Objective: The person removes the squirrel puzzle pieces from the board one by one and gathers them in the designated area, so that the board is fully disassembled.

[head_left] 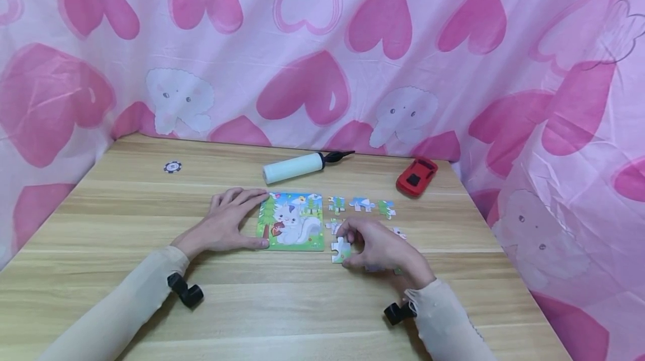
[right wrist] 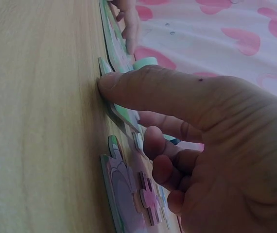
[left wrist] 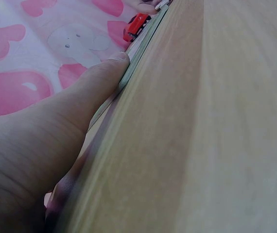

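Note:
A square jigsaw puzzle (head_left: 300, 230) with a white squirrel picture lies flat on the table. My left hand (head_left: 227, 222) rests at its left side, thumb by the lower corner and fingertips by the upper one. Just right of the puzzle, my right hand (head_left: 381, 246) pinches a green and light-blue puzzle piece (head_left: 340, 250) between thumb and fingers. In the right wrist view this piece (right wrist: 125, 114) is tilted, with the thumb on its near edge. Several loose pieces (head_left: 361, 204) lie beyond and beneath the right hand, which partly hides some.
Behind the puzzle lies a pale-green hand pump (head_left: 293, 168) with a black nozzle. A red toy car (head_left: 416, 177) stands at the back right, a poker chip (head_left: 173, 167) at the back left. Pink heart-patterned curtains (head_left: 302, 87) border the wooden table (head_left: 242, 305).

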Available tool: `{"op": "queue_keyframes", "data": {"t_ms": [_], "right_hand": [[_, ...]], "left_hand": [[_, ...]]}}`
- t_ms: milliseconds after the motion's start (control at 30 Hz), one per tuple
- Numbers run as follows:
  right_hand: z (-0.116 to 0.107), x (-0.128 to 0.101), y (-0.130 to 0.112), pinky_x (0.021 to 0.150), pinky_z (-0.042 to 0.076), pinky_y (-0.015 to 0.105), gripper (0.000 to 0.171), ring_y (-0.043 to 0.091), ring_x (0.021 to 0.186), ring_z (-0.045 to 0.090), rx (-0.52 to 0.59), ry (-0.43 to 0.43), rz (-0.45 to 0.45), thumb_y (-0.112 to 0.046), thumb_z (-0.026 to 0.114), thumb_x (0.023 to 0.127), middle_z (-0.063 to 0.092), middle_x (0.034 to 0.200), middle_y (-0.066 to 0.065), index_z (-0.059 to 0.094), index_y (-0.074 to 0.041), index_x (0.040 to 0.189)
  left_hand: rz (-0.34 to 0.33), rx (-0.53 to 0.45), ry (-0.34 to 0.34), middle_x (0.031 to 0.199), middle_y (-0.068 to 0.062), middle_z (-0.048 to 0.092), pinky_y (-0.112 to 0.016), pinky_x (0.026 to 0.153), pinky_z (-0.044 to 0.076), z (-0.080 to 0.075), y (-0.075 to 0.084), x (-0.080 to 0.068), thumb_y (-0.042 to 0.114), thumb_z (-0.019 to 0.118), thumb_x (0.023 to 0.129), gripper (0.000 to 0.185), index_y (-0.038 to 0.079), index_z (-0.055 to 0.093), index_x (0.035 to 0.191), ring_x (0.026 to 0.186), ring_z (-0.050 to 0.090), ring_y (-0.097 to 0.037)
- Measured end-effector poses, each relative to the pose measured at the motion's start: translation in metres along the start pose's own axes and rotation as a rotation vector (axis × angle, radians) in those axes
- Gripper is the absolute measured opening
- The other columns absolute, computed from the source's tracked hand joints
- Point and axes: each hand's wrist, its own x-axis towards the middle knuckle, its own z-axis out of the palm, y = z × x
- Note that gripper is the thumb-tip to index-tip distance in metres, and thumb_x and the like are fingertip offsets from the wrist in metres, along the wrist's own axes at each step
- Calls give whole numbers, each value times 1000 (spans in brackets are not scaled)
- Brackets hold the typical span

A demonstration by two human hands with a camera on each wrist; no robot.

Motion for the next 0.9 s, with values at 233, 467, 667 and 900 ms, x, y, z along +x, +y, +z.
{"op": "queue_keyframes", "data": {"t_ms": [233, 467, 667, 900], "right_hand": [[0, 2, -2, 85, 48, 34, 49, 17, 100, 56, -36, -5, 16, -23, 101, 84, 61, 104, -3, 72, -25, 124], [0, 2, -4, 81, 47, 32, 51, 17, 96, 56, -39, 3, -2, -22, 101, 83, 61, 103, -2, 71, -20, 125], [0, 2, -3, 82, 48, 33, 51, 17, 98, 57, -44, -2, 14, -23, 101, 84, 61, 103, -2, 71, -23, 125], [-1, 1, -2, 83, 48, 35, 51, 16, 99, 56, -62, -18, 31, -25, 100, 84, 60, 104, -3, 71, -25, 126]], "left_hand": [[-9, -6, -3, 178, -4, 38, -65, 113, 26, 0, -2, 0, 83, 83, 80, 120, 20, 42, 173, 157, 30, -42], [-9, -1, -9, 178, -3, 37, -64, 113, 26, 0, -3, 1, 84, 83, 79, 121, 21, 42, 173, 157, 30, -40], [-7, 2, -4, 178, -5, 38, -65, 114, 26, 0, -3, 0, 84, 83, 78, 121, 20, 42, 173, 156, 31, -41], [-6, 1, -6, 178, -5, 38, -63, 114, 25, 0, -1, 0, 85, 83, 78, 122, 21, 43, 173, 156, 31, -40]]}}
